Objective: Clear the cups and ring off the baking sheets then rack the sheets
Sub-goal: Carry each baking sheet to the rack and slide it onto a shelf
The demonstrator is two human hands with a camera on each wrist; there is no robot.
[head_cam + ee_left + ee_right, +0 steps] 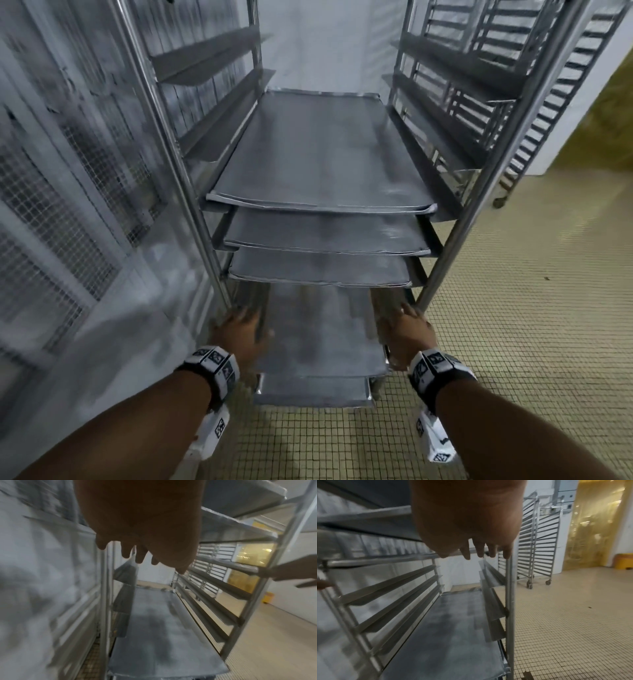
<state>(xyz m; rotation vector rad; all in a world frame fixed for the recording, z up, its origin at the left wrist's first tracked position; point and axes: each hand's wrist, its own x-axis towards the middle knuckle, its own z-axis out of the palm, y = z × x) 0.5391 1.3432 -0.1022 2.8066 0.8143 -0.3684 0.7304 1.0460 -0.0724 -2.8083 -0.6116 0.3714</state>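
A steel rack (486,185) holds three baking sheets, the top one (318,157) over two more (325,236). A lower sheet (318,332) lies between my hands, sticking out of the rack's front, with another sheet (313,390) under it. My left hand (239,325) is at the sheet's left edge by the left upright, fingers straight. My right hand (407,325) is at the right edge by the right upright. In the wrist views the left hand (137,555) and right hand (481,553) hold nothing above the sheet (154,628) (450,628). No cups or ring in view.
A white panelled wall with mesh (68,205) runs close along the rack's left side. Two more wheeled racks (537,540) stand to the right against the wall. Tiled floor (513,308) spreads to the right, with a yellow strip curtain (594,527) and yellow bin (623,561) beyond.
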